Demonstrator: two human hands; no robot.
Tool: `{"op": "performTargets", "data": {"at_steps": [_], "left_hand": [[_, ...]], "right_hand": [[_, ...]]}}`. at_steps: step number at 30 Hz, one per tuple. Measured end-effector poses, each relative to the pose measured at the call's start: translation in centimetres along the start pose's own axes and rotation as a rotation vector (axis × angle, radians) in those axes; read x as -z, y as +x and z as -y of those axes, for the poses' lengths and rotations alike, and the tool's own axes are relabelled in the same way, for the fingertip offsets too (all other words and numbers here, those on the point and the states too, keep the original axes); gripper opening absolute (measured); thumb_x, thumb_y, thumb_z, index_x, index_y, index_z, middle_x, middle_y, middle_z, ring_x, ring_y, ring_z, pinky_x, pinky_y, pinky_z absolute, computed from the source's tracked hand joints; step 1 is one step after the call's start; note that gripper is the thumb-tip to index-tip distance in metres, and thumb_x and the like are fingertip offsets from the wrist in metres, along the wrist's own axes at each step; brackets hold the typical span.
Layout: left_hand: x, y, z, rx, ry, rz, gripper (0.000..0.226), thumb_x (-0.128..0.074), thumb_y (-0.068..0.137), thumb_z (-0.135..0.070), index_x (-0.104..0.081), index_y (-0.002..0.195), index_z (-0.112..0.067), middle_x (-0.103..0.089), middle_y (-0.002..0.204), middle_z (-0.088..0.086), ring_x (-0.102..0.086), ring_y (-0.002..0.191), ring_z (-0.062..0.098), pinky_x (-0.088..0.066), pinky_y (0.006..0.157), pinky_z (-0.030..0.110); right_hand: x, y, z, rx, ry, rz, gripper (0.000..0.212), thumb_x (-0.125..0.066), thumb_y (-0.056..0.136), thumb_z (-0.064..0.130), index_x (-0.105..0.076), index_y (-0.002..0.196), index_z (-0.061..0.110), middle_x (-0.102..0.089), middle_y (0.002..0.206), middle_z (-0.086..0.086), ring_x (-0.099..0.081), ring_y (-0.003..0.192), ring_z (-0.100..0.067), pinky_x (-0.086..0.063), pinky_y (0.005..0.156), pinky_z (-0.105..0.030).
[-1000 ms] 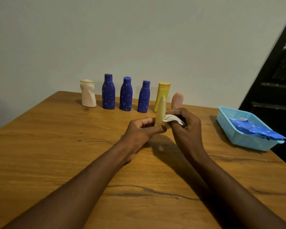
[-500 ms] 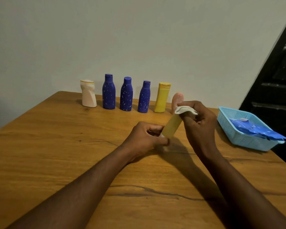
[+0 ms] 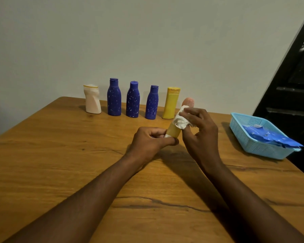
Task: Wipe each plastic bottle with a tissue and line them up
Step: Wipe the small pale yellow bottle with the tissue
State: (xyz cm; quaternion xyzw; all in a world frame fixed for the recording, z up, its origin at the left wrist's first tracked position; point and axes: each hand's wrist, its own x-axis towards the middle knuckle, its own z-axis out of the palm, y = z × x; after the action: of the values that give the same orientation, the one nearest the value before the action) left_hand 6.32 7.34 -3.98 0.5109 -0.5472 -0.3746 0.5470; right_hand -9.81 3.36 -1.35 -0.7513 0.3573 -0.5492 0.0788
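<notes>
Gripping the lower end of a small yellow plastic tube bottle (image 3: 173,132), the left hand (image 3: 151,139) holds it tilted just above the middle of the wooden table (image 3: 60,155) — the right hand (image 3: 200,130) pinches a crumpled white tissue (image 3: 182,120) round its upper end. Along the far edge stand a cream plastic bottle (image 3: 93,99), three dark blue speckled plastic bottles (image 3: 132,100), a taller yellow plastic bottle (image 3: 171,103) and a pink rounded bottle (image 3: 189,102). A light blue mesh basket (image 3: 253,146) holding a blue packet (image 3: 270,137) sits at the right edge.

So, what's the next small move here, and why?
Probably slide the tissue down the tube toward the left hand: the right hand has it wrapped only over the far end, and the lower yellow part shows bare.
</notes>
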Motion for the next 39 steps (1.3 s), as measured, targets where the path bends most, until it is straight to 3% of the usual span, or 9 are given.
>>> {"op": "performTargets", "data": {"at_steps": [13,17,25,32,35,39], "left_hand": [[0.4,-0.1,-0.2,0.008,-0.021,-0.102,0.042,-0.086,0.075,-0.039,-0.079,0.109,-0.016,-0.08,0.097,-0.003,-0.074,0.097,0.011,-0.06,0.092,0.044],[0.3,-0.2,-0.2,-0.05,0.076,-0.112,0.034,-0.089,0.077,-0.028,-0.077,0.107,-0.017,-0.079,0.092,-0.004,-0.075,0.088,0.009,-0.063,0.082,0.037],[-0.1,-0.6,-0.4,-0.214,0.38,-0.157,0.048,-0.09,0.072,-0.037,-0.073,0.114,-0.021,-0.073,0.1,-0.01,-0.068,0.086,0.0,-0.06,0.072,0.018],[0.3,-0.4,-0.2,-0.266,0.437,-0.207,0.041,-0.09,0.073,-0.034,-0.075,0.109,-0.021,-0.069,0.094,-0.013,-0.064,0.082,-0.003,-0.053,0.067,0.011],[0.5,-0.3,0.0,-0.245,0.438,-0.208,0.039,-0.09,0.074,-0.031,-0.075,0.107,-0.019,-0.07,0.092,-0.012,-0.065,0.081,-0.003,-0.052,0.066,0.01],[0.4,-0.2,0.0,-0.228,0.419,-0.222,0.043,-0.091,0.073,-0.033,-0.075,0.11,-0.019,-0.074,0.098,-0.01,-0.068,0.085,-0.001,-0.058,0.069,0.014]], "right_hand": [[-0.7,-0.5,0.9,-0.015,0.028,0.124,0.017,-0.068,0.087,0.017,-0.078,0.101,0.016,-0.067,0.101,0.006,-0.06,0.097,-0.005,-0.052,0.082,-0.025],[-0.2,0.0,0.4,0.012,-0.047,0.098,0.02,-0.069,0.089,0.012,-0.077,0.107,0.015,-0.066,0.107,0.005,-0.06,0.1,-0.004,-0.053,0.086,-0.024],[0.9,0.7,-0.6,-0.019,-0.172,0.048,0.023,-0.066,0.09,0.01,-0.076,0.109,0.015,-0.067,0.107,0.0,-0.059,0.101,-0.014,-0.054,0.085,-0.039],[0.2,0.1,0.7,0.017,-0.242,0.22,0.025,-0.068,0.089,0.016,-0.074,0.113,0.015,-0.064,0.11,0.001,-0.05,0.105,-0.01,-0.04,0.084,-0.017],[0.0,0.0,1.4,0.016,-0.243,0.326,0.027,-0.068,0.087,0.026,-0.076,0.11,0.016,-0.064,0.104,0.004,-0.052,0.097,-0.009,-0.046,0.08,-0.021],[0.6,0.3,1.0,-0.049,-0.223,0.29,0.03,-0.068,0.085,0.033,-0.077,0.106,0.015,-0.069,0.101,0.002,-0.062,0.092,-0.014,-0.058,0.08,-0.039]]}}
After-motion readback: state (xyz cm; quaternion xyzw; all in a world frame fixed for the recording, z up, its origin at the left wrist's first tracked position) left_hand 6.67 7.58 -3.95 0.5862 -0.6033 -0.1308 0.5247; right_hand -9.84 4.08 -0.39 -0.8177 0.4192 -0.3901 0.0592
